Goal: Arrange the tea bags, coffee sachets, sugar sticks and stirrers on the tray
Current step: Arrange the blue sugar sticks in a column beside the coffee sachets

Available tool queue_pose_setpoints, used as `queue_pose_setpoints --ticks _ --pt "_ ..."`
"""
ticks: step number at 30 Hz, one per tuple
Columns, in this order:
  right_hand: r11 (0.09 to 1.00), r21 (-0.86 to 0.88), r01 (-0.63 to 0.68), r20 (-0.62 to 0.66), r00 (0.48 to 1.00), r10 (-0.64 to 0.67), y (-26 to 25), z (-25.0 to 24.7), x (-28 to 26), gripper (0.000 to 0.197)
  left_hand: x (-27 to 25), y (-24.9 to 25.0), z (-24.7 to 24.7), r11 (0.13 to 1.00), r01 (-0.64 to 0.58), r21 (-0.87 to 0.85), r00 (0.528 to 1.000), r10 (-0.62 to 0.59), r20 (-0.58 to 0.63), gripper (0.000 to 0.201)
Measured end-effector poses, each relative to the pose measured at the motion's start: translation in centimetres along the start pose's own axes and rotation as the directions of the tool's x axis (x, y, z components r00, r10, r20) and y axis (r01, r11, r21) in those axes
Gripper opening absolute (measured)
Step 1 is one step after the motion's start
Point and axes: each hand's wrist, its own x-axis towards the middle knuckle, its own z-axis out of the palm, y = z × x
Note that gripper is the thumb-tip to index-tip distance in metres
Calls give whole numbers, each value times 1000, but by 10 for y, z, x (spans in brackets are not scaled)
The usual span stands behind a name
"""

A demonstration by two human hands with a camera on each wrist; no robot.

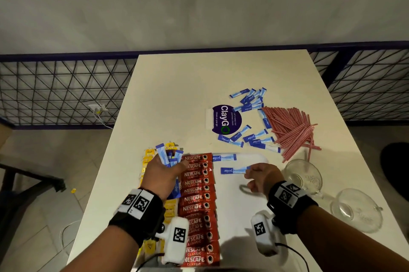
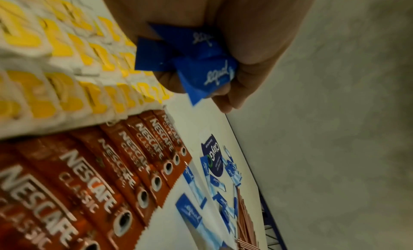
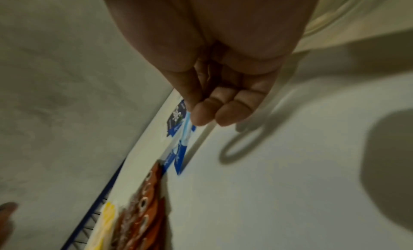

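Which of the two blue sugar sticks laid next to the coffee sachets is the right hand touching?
The nearer sugar stick: the right hand pinches its right end. The farther sugar stick, by the top coffee sachet, lies untouched.

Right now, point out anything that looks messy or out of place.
The stirrers lie in a loose, crisscrossed heap, and sugar sticks are scattered around the purple sticker, off the tray. The coffee sachets sit in a neat row.

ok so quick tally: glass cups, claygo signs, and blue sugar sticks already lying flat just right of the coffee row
glass cups: 2
claygo sign: 1
sugar sticks right of the coffee: 2, the nearer one pinched at its end by the right hand
total: 5
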Motion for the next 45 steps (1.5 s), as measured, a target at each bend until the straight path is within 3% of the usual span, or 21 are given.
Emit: queue_pose_setpoints --ticks 7,13,21,32,39,42,45 --pt "987 -162 1 -45 999 -8 -5 14 7 7 -6 -14 -17 996 3 94 999 2 -47 20" --pt "965 -262 24 -52 998 -39 -14 28 11 11 -11 -14 -23 997 -3 78 999 7 -46 12" --pt "931 -361 -61 -27 998 54 -27 36 18 18 -13 -14 -29 997 26 70 996 -19 -90 20" --pt "935 -347 -68 -61 997 50 -26 37 19 21 -14 -10 -28 992 44 121 995 -33 -89 16" --pt "895 -443 -48 -74 997 17 -21 35 22 32 -15 -8 -25 991 29 130 996 -18 -87 13" --pt "816 -578 20 -48 997 -58 -23 31 19 45 -15 -10 -23 990 55 133 998 -49 -46 18" --pt "699 -676 233 -2 948 -318 -30 32 -5 40 -18 -6 -18 980 37 195 994 -56 91 20"
